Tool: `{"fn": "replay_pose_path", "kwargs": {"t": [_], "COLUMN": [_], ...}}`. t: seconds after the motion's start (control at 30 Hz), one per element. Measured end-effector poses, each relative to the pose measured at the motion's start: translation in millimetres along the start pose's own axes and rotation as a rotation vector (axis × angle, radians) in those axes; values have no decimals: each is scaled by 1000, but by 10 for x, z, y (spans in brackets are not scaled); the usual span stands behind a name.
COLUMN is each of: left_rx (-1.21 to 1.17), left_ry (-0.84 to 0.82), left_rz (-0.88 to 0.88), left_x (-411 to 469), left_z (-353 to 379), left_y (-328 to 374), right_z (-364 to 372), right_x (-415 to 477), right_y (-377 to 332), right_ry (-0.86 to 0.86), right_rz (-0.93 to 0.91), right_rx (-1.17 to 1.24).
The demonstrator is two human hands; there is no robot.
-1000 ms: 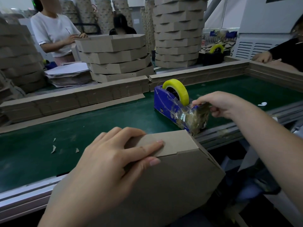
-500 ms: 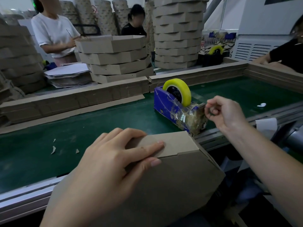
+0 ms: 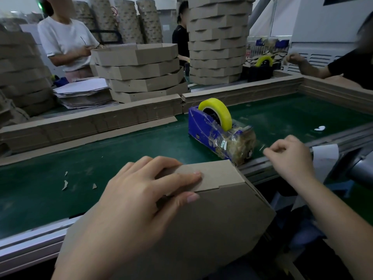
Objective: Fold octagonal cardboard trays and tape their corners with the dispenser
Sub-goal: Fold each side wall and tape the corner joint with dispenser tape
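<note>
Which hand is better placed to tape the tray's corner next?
Right. The left hand holds the tray flap down; the right hand hovers beside the dispenser, fingers pinched, near that corner.

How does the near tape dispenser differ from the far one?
The near dispenser is blue, crusted with old tape, and sits on the green belt. The far dispenser is black, beyond the cardboard wall and partly hidden. Both carry yellow rolls.

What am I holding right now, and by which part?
Left hand presses the cardboard tray at its folded flap. Right hand seems to pinch a clear tape strip by its end.
</note>
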State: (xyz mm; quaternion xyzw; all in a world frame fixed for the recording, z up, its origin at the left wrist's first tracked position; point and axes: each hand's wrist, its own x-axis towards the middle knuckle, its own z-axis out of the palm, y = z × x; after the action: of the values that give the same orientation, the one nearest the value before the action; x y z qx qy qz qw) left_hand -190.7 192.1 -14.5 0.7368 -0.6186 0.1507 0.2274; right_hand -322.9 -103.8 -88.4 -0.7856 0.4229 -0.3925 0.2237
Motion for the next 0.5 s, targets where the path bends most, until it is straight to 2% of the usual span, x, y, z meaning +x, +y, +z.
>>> {"fn": "replay_pose_path", "kwargs": {"t": [0.07, 0.13, 0.2, 0.27, 0.33, 0.4, 0.5], "left_rx": [13, 26, 31, 27, 23, 19, 15], "left_ry": [10, 21, 14, -2, -17, -23, -27], "left_rz": [2, 0, -2, -1, -4, -13, -20], "left_x": [12, 32, 45, 51, 49, 48, 45], "left_z": [3, 10, 14, 15, 12, 6, -3], "left_y": [9, 17, 24, 29, 33, 38, 50], "right_z": [-148, -295, -432, -511, -477, -322, -65], "right_x": [-112, -270, -509, -820, -1138, -1367, -1504], "right_y": [-129, -371, -683, -953, -1143, -1222, -1219], "right_ry": [65, 85, 51, -43, -174, -250, -275], "right_rz": [-110, -248, -369, -412, -284, -63, 235], "right_rx": [31, 175, 349, 577, 829, 1019, 1100]}}
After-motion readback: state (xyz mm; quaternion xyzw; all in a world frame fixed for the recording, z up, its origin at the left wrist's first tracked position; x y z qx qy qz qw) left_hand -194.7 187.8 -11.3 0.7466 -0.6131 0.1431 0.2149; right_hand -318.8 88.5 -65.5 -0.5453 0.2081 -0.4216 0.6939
